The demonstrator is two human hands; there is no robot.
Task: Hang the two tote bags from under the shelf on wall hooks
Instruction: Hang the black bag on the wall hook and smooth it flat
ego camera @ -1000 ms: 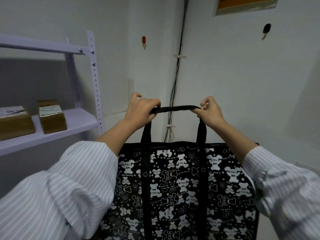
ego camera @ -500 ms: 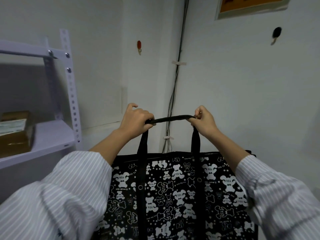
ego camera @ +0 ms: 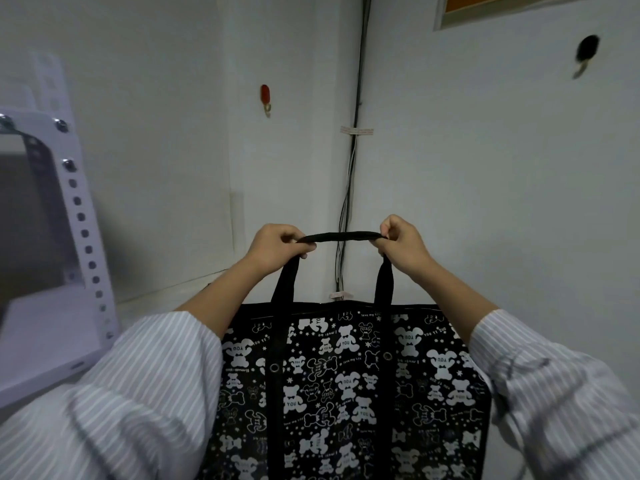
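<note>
With the left hand (ego camera: 273, 245) and right hand (ego camera: 403, 242) both gripping the bag's (ego camera: 349, 389) handle (ego camera: 341, 236), she'd best keep it taut and lift it over the red hook (ego camera: 265, 98).

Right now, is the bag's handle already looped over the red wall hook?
No. Both the left hand and right hand hold the handle stretched between them, well below the red hook.
</note>
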